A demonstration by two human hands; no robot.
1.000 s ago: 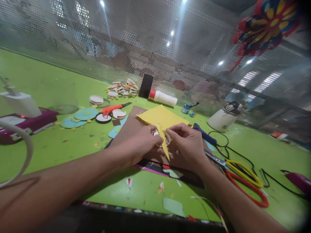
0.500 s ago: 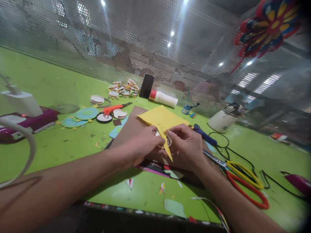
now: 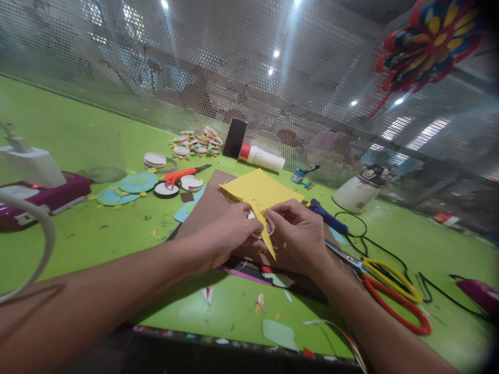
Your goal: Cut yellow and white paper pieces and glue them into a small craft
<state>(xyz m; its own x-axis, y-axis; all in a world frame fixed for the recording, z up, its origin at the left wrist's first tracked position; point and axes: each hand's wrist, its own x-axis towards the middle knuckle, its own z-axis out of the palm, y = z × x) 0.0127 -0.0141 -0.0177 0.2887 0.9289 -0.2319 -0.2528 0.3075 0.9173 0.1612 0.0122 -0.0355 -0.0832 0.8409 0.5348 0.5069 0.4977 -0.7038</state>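
Between my hands is a narrow pointed strip of yellow paper (image 3: 268, 243), set against a small white ring-shaped piece partly hidden by my fingers. My left hand (image 3: 239, 228) pinches the strip and the piece from the left. My right hand (image 3: 298, 226) is closed at the fingertips on the right side of the same piece; exactly what it grips is hidden. Just beyond them a larger yellow sheet (image 3: 261, 188) lies on brown card (image 3: 205, 210). Big scissors with yellow and red handles (image 3: 393, 291) rest beside my right forearm.
Orange-handled scissors (image 3: 181, 175), blue paper discs (image 3: 138, 182) and a pile of small white-and-red pieces (image 3: 198, 141) lie left and back. A phone (image 3: 235, 137) leans by a white tube (image 3: 265, 158). A blue glue gun (image 3: 329, 217) and a white container (image 3: 356, 193) stand right.
Hardly anything differs. The whole view has shifted very slightly, and both hands keep the same hold on the yellow strip and white piece.
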